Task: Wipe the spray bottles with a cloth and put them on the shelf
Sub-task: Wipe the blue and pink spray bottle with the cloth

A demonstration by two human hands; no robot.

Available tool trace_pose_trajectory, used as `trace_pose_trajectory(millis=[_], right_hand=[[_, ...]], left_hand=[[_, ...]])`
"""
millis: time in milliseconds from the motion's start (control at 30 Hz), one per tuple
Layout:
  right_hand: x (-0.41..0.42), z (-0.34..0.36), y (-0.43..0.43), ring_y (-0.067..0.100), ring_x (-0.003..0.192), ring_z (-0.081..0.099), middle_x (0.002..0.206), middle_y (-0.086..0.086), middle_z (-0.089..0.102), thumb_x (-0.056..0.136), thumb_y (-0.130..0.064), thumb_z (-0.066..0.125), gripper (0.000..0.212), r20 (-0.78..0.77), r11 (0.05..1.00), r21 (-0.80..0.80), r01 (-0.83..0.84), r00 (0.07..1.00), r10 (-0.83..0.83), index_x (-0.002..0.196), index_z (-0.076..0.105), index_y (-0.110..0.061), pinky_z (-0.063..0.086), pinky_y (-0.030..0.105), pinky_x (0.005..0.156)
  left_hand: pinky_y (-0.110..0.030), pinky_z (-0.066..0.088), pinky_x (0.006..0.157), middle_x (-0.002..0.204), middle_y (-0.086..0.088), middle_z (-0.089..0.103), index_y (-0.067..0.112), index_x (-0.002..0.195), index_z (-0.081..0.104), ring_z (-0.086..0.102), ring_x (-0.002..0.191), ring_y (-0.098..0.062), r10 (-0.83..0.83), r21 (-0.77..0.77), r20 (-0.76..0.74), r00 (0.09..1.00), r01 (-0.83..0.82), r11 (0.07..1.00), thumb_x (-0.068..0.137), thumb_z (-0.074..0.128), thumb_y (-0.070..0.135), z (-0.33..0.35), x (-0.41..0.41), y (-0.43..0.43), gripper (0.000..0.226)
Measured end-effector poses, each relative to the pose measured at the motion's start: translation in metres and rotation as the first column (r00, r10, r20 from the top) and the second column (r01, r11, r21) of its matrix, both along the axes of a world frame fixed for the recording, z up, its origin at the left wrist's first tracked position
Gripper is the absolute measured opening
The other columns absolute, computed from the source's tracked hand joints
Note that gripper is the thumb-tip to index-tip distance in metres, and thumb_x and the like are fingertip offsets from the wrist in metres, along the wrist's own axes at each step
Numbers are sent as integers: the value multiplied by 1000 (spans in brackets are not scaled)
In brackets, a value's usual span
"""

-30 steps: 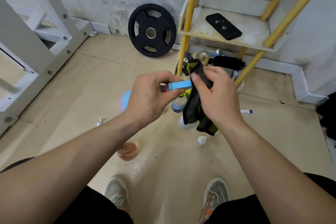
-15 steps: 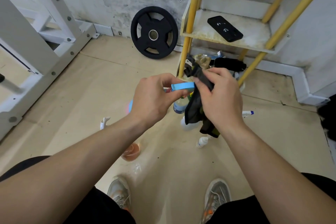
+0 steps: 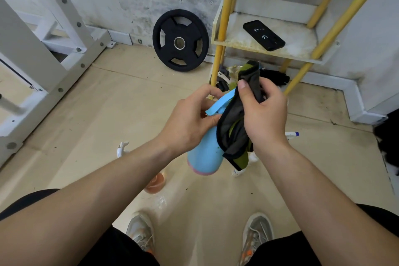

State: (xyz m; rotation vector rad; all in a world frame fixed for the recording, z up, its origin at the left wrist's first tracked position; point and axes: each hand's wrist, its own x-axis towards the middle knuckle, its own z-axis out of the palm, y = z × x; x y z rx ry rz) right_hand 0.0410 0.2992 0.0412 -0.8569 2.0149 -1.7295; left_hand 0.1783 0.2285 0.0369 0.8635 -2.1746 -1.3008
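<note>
The blue spray bottle [image 3: 205, 157] is held in the air in front of the person, above the floor. It is tilted, with its pink-edged base toward the camera and its blue trigger [image 3: 218, 103] uppermost. The left hand [image 3: 190, 123] grips it at the neck, fingers curled round just under the trigger. The right hand [image 3: 265, 119] pinches a dark grey and green cloth [image 3: 233, 134] between the thumb and curled fingers. The cloth drapes against the bottle's upper side, and one end stands up above the thumb.

On the floor [image 3: 129, 103] beneath the hands, an orange bottle [image 3: 154, 182] shows partly behind the left forearm, with a white trigger head [image 3: 122, 149] near it. A small white bottle [image 3: 237, 171] lies just below the cloth's hanging end. A white nozzle with a blue tip [image 3: 291, 134] pokes out beside the right wrist; its body is hidden, so it may be another sprayer.

The shelf [image 3: 248, 44] stands in the corner on yellow poles, and a flat black device [image 3: 263, 35] rests on its white board. A black weight plate [image 3: 180, 40] leans on the wall just beside the shelf. A white metal frame [image 3: 43, 54] fills the left side, and two grey shoes [image 3: 140, 231] are at the bottom.
</note>
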Motion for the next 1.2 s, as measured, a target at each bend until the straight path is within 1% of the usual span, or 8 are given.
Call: trace_pose_trajectory(millis=[67, 233, 467, 633, 733, 867, 1067, 1200], right_hand=[[-1, 0, 1, 3, 82, 67, 78, -18, 68, 98, -31, 66, 9, 51, 1000, -10, 19, 999, -18, 89, 69, -33, 55, 23, 72], [-3, 0, 1, 10, 87, 69, 81, -13, 70, 99, -33, 65, 13, 133, 1000, -19, 21, 991, -19, 86, 67, -32, 58, 32, 79], [-4, 6, 3, -2, 94, 57, 98, -12, 58, 89, -25, 75, 14, -348, 998, 27, -51, 936, 57, 101, 70, -31, 41, 8, 80], [11, 5, 7, 10, 97, 60, 99, -15, 58, 81, -13, 72, 21, -509, 988, 61, -143, 847, 154, 99, 75, -24, 50, 27, 80], [15, 4, 9, 11, 97, 63, 99, -10, 65, 82, -13, 72, 18, -516, 969, 66, -238, 823, 238, 98, 77, -21, 53, 34, 83], [13, 9, 9, 7, 93, 65, 95, -9, 70, 81, -11, 73, 18, -485, 916, 99, -388, 785, 385, 95, 78, -19, 53, 30, 82], [2, 12, 4, 3, 92, 63, 91, -16, 65, 86, -7, 72, 25, -384, 979, -54, -199, 909, 163, 89, 70, -31, 48, 19, 83], [11, 4, 5, 3, 100, 65, 101, -11, 71, 80, -1, 72, 25, -372, 945, 35, -325, 873, 314, 95, 76, -21, 51, 22, 88]], left_hand=[[-24, 54, 84, 98, 15, 76, 22, 114, 56, 68, 91, -7, -77, 50, -16, 997, 78, 996, 92, 70, 6, 0, 0, -2, 30], [-27, 56, 84, 104, -4, 78, 10, 122, 59, 73, 96, -21, -119, 211, -111, 987, 140, 967, 91, 64, -8, 1, 2, -11, 36], [-42, 53, 100, 103, -1, 78, 8, 116, 68, 72, 103, -18, -18, 168, -121, 993, 38, 985, 82, 74, -8, -3, 1, -13, 37], [-32, 57, 85, 92, 1, 78, 7, 104, 72, 74, 90, -14, 78, 155, -149, 986, -55, 986, 81, 72, -10, -3, -1, -15, 29], [-25, 57, 78, 84, 7, 77, 12, 94, 74, 71, 83, -6, 138, 150, -151, 979, -116, 982, 78, 73, -12, -2, 1, -16, 29], [-30, 57, 80, 87, 1, 77, 8, 112, 72, 73, 83, -14, 242, 249, -153, 958, -200, 948, 81, 74, -9, -3, 3, -21, 36], [-36, 57, 92, 93, -4, 79, 10, 114, 62, 75, 87, -22, 194, 297, -134, 972, -147, 943, 83, 73, -8, 1, 0, -22, 37], [-27, 56, 86, 93, -1, 79, 11, 118, 61, 73, 87, -14, 190, 321, -181, 965, -125, 939, 88, 68, -7, 1, 0, -21, 36]])
